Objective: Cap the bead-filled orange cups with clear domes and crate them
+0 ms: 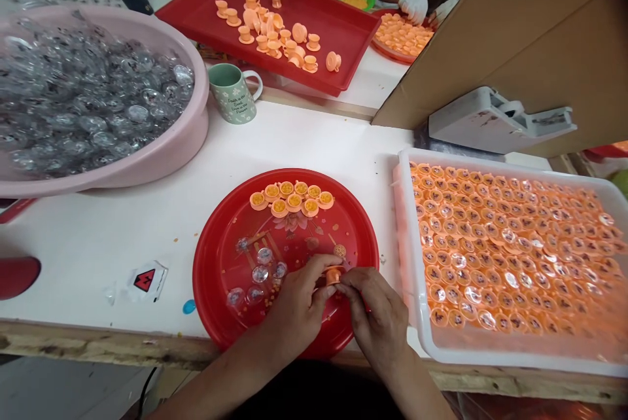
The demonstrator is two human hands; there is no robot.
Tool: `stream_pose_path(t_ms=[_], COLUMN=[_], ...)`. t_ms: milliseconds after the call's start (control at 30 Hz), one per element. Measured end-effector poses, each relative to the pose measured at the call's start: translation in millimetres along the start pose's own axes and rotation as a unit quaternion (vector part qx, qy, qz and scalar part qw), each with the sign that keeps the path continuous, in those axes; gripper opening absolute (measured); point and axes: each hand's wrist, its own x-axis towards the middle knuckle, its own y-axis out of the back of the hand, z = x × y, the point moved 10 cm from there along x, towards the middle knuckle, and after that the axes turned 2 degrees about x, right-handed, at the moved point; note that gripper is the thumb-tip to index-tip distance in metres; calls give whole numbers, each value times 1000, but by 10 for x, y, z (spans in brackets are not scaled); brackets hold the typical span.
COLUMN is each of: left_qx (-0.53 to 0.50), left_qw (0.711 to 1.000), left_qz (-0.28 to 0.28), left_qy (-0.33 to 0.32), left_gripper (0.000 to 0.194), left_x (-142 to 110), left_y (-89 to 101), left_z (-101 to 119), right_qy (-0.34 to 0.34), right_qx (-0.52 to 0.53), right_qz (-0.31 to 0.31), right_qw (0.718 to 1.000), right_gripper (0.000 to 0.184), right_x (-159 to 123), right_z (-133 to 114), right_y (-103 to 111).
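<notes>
Over the right half of a round red tray (209, 263), my left hand (299, 299) pinches a small orange toy cup (333, 275), tipped on its side. My right hand (375, 309) meets it from the right, thumb and forefinger closed at the cup's edge. Several orange toy cups with yellow filling (294, 202) stand in two rows at the tray's far side. Left of my hands lie several clear round lids (260, 274) on the tray. The cup's inside is turned out of sight.
At the left is a pink basin (199, 112) of clear lids, with a green mug (234, 96) beside it. A tilted red tray (196, 8) of orange cups lies behind. On the right are a white bin (422, 315) of capped cups, a tape dispenser (490, 119) and cardboard (490, 34). A co-worker's gloved hand (415, 4) is beyond.
</notes>
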Motion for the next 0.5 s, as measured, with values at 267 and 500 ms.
stream_pose_path(t_ms=[267, 500], left_qx=[-59, 9], left_qw=[997, 995], left_qz=[52, 89], left_qy=[-6, 46], left_gripper=[19, 20], left_x=[56, 4], left_y=[86, 181], left_z=[37, -190], right_qy=[-69, -100], right_qx=[10, 20], right_qz=[47, 21], right_qw=[996, 995], right_gripper=[30, 26], right_x=[-8, -12], right_z=[131, 154], right_y=[-2, -140])
